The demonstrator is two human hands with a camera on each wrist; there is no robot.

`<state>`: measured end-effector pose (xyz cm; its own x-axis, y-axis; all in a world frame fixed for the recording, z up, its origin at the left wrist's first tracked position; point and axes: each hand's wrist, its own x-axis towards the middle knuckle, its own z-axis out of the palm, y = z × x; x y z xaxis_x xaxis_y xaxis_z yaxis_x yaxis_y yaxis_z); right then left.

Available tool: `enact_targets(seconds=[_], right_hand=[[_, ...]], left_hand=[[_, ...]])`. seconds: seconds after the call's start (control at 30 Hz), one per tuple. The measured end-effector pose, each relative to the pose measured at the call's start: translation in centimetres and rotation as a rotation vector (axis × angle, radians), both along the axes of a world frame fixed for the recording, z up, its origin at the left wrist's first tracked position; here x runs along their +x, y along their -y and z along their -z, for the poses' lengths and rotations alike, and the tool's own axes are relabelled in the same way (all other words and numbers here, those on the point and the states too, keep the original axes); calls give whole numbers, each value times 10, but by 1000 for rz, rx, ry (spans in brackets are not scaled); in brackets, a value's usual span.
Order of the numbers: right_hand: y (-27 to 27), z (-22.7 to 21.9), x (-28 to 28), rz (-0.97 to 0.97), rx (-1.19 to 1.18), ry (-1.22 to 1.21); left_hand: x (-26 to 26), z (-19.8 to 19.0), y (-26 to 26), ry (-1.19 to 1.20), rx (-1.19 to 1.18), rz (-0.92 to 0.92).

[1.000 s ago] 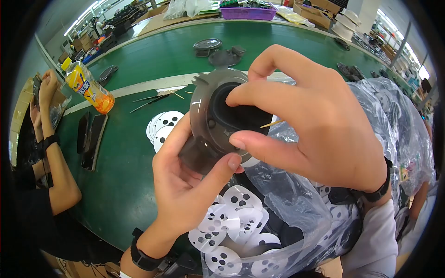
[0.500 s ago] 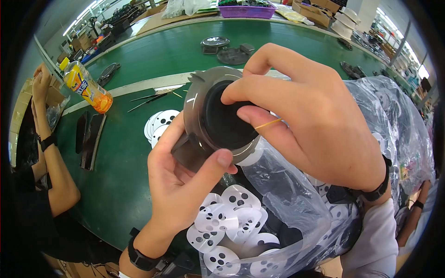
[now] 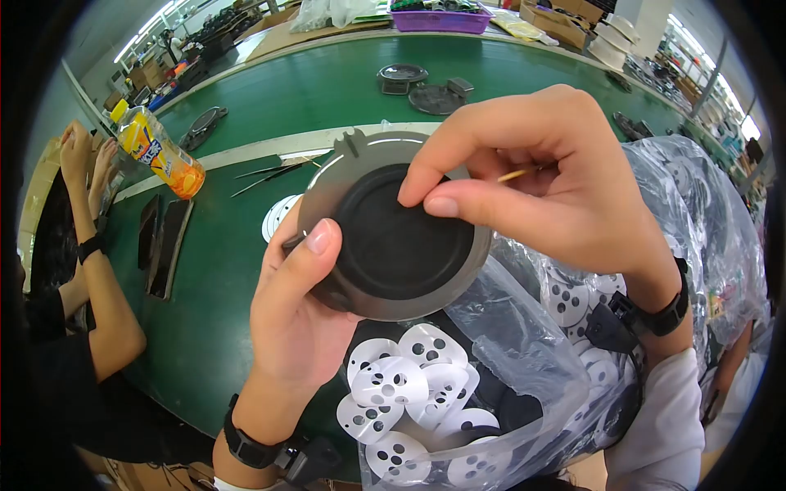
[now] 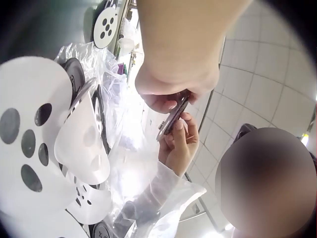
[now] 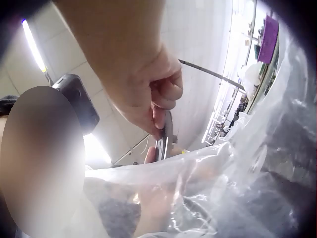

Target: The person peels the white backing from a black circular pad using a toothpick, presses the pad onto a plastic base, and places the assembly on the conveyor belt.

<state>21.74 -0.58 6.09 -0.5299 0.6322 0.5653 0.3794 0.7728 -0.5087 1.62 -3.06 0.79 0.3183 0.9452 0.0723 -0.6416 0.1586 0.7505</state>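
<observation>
head: my left hand [image 3: 299, 315] grips the grey disc [image 3: 393, 237], now tilted flatter to face me, above the bench [image 3: 246, 106]; right hand [image 3: 557, 196] pinches a thin stick [image 3: 517, 173], fingertips on the disc's black centre | left wrist: disc [image 4: 172, 118] edge-on between both hands; white punched discs [image 4: 29, 144] crowd close | right wrist: plastic bag [image 5: 237, 178] veils the view

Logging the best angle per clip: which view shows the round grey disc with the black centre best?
The head view: the grey disc faces the camera whole, the left hand gripping its edge and the right hand pinching its rim. Both wrist views show it only edge-on, a thin sliver between the fingers.
</observation>
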Motion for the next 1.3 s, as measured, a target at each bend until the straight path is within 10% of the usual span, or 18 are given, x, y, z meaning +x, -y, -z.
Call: enact_targets(seconds=[0.3,0.7,0.9,0.97,1.3], right_hand=[[0,-3,2,-121,-776,-239],[-35,13,26,-54,-672,-97],[-95,45,95,344,-755,-490],[-104,57,111,740,-512,-67],[-116,71,130,824,-251,-32]], left_hand=[[-9,-1,-2,41,102,51],[-7,7,-19,-256,73,-58],[-11,11,-23,-403,23,-202],[-12,13,-23,-385,23,-206],[-12,16,-22,-411,30,-159]])
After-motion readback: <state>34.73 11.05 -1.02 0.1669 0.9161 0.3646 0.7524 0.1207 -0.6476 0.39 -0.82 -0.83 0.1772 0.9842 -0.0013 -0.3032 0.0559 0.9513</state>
